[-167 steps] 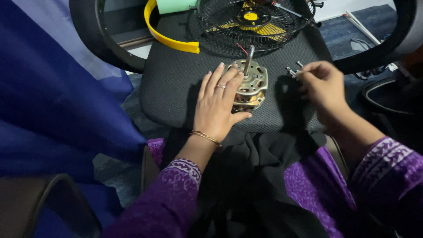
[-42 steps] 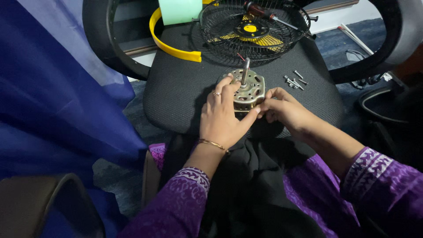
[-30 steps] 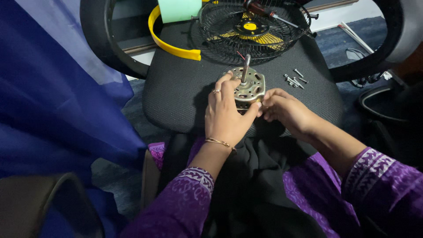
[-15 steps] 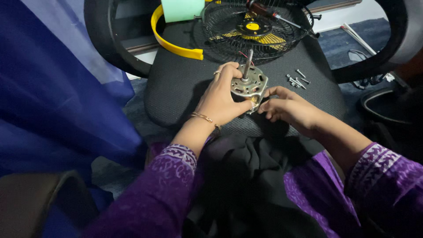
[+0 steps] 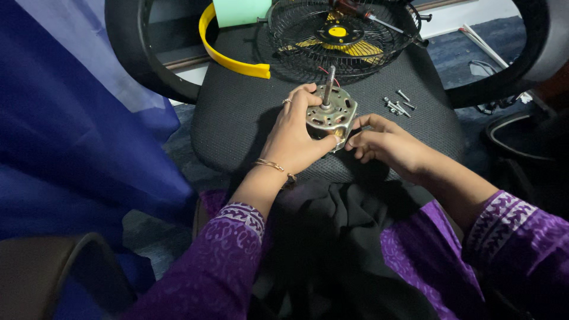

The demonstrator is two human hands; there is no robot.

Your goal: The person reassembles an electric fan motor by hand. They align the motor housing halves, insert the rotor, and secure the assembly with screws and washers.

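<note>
- Fan motor point(image 5: 332, 112): round metal housing, shaft pointing up and tilted slightly. It sits on the black mesh chair seat point(image 5: 237, 112), near its middle.
- Left hand point(image 5: 294, 129): fingers wrapped round the left side of the motor, thumb pressed to its front edge. Clamped on the housing. Ring on one finger, thin bangle at the wrist.
- Right hand point(image 5: 382, 142): fingertips touch the motor's lower right edge, just beside the left thumb. Fingers curled close; whether they pinch something small, cannot tell.
- The two hands meet at the front of the motor.
- Loose screws point(image 5: 398, 106): small cluster on the seat, right of the motor, apart from both hands.
- Black wire fan guard point(image 5: 341, 32) at the far edge of the seat, with a yellow hub at its centre.
- Curved yellow plastic strip point(image 5: 228, 56) to the guard's left.
- Purple patterned sleeves on both arms; black cloth point(image 5: 344, 237) over the lap.
- Blue fabric point(image 5: 71, 130) fills the left side.
</note>
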